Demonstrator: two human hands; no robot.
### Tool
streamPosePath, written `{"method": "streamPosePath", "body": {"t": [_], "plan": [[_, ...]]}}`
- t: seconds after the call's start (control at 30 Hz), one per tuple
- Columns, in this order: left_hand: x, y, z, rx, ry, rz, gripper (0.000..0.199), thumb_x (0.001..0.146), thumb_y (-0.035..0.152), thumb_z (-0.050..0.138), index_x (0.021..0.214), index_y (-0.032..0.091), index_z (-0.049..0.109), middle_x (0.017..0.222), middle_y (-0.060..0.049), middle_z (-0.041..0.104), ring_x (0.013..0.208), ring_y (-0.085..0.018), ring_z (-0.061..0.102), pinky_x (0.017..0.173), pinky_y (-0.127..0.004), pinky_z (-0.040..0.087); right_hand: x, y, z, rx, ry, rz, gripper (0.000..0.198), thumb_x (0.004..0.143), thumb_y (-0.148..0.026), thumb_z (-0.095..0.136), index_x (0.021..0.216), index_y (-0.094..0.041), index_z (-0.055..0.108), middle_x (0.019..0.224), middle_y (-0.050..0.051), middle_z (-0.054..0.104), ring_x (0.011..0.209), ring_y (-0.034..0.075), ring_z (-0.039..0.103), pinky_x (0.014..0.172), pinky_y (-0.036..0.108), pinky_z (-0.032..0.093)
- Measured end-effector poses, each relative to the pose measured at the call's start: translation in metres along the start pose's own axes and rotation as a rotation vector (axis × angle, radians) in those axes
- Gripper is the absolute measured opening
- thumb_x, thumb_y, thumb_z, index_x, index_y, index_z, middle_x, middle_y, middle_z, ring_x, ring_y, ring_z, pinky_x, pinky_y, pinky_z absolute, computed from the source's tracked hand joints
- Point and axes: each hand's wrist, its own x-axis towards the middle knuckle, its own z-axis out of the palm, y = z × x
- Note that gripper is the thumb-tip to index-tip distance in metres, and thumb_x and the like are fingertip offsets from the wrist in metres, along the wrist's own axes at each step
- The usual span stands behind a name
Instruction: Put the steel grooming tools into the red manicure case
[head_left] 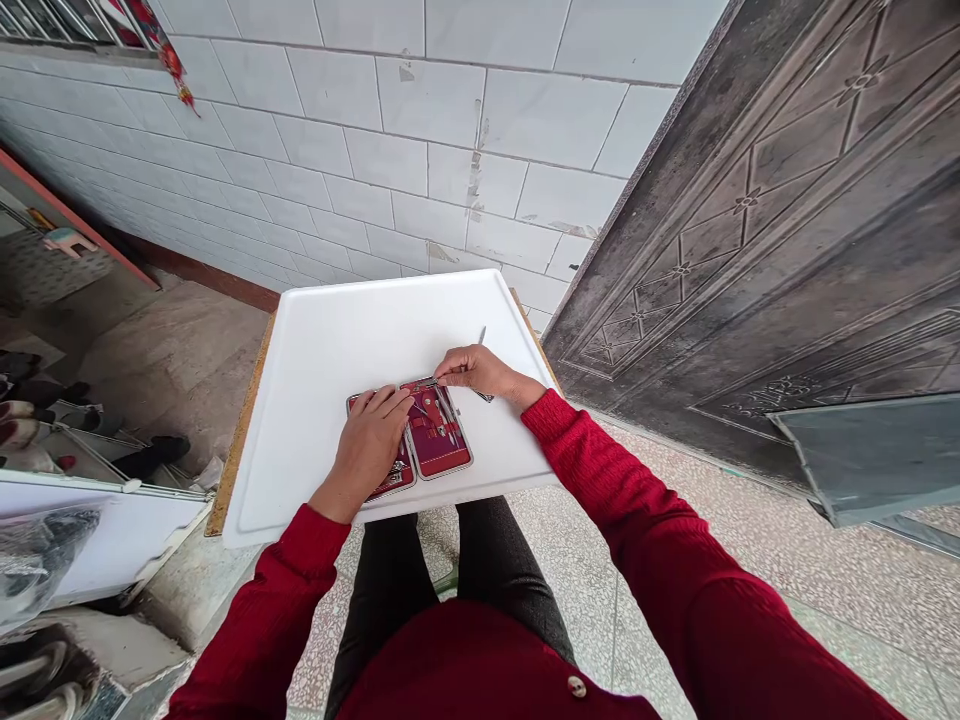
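Note:
An open manicure case [444, 465] with a red lining and metal rim lies on the white tabletop [337, 330]. Several small metal tools sit in its right half, among them slim ones under a strap. My left hand [375, 435] rests flat over the left half, fingers stretched out, hiding most of the tools there. At the top edge of the right half, my right hand [474, 370] pinches a small metal manicure tool [427, 382]; its exact kind is unclear. Beyond that hand lies a thin metal tool [483, 334], partly hidden. Another metal piece [486, 397] shows below the wrist.
A tiled wall [360, 160] stands behind the table and a dark patterned metal door [712, 230] to the right. At the left are a white cabinet-like surface [97, 540] with a plastic bag [45, 560] and cluttered items on the floor.

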Motion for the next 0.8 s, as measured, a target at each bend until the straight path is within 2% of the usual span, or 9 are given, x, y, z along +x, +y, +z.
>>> {"method": "streamPosePath", "body": {"t": [0.13, 0.3, 0.47, 0.67, 0.8], "plan": [[-0.001, -0.001, -0.001, -0.002, -0.036, 0.016, 0.046, 0.104, 0.015, 0.033, 0.14, 0.015, 0.062, 0.147, -0.011, 0.064, 0.144, -0.03, 0.051, 0.118, -0.054, 0.041, -0.002, -0.003, -0.003, 0.002, -0.053, 0.006, 0.042, 0.079, -0.054, 0.08, 0.097, -0.016, 0.08, 0.093, 0.006, 0.071, 0.083, 0.017, 0.065, 0.08, 0.032, 0.052], [-0.002, -0.002, -0.003, -0.054, -0.037, 0.019, 0.049, 0.103, 0.014, 0.033, 0.144, 0.02, 0.057, 0.151, -0.008, 0.061, 0.147, -0.028, 0.048, 0.119, -0.054, 0.041, -0.004, -0.007, -0.004, -0.079, -0.068, -0.007, 0.034, 0.087, -0.048, 0.074, 0.1, -0.016, 0.078, 0.096, 0.007, 0.071, 0.085, 0.018, 0.063, 0.081, 0.032, 0.051], [-0.002, 0.001, -0.002, -0.069, 0.012, -0.003, 0.045, 0.105, 0.018, 0.033, 0.14, 0.02, 0.061, 0.145, -0.009, 0.065, 0.142, -0.027, 0.052, 0.119, -0.053, 0.041, -0.003, -0.008, -0.003, -0.191, -0.066, -0.02, 0.028, 0.092, -0.044, 0.071, 0.099, -0.017, 0.076, 0.095, 0.006, 0.071, 0.084, 0.017, 0.061, 0.08, 0.031, 0.048], [-0.002, 0.002, -0.001, -0.049, 0.029, 0.001, 0.044, 0.105, 0.017, 0.031, 0.133, 0.02, 0.065, 0.14, -0.009, 0.068, 0.137, -0.028, 0.056, 0.117, -0.054, 0.042, -0.001, -0.008, -0.001, -0.205, -0.037, -0.012, 0.029, 0.092, -0.045, 0.073, 0.094, -0.016, 0.076, 0.091, 0.005, 0.07, 0.08, 0.016, 0.061, 0.075, 0.028, 0.045], [-0.002, 0.002, -0.001, -0.061, 0.037, 0.005, 0.045, 0.105, 0.018, 0.03, 0.133, 0.019, 0.066, 0.141, -0.009, 0.068, 0.137, -0.029, 0.056, 0.116, -0.055, 0.043, -0.004, -0.02, 0.002, -0.329, -0.043, -0.021, 0.019, 0.095, -0.034, 0.07, 0.096, -0.017, 0.079, 0.093, 0.005, 0.071, 0.082, 0.016, 0.063, 0.075, 0.027, 0.043]]}}
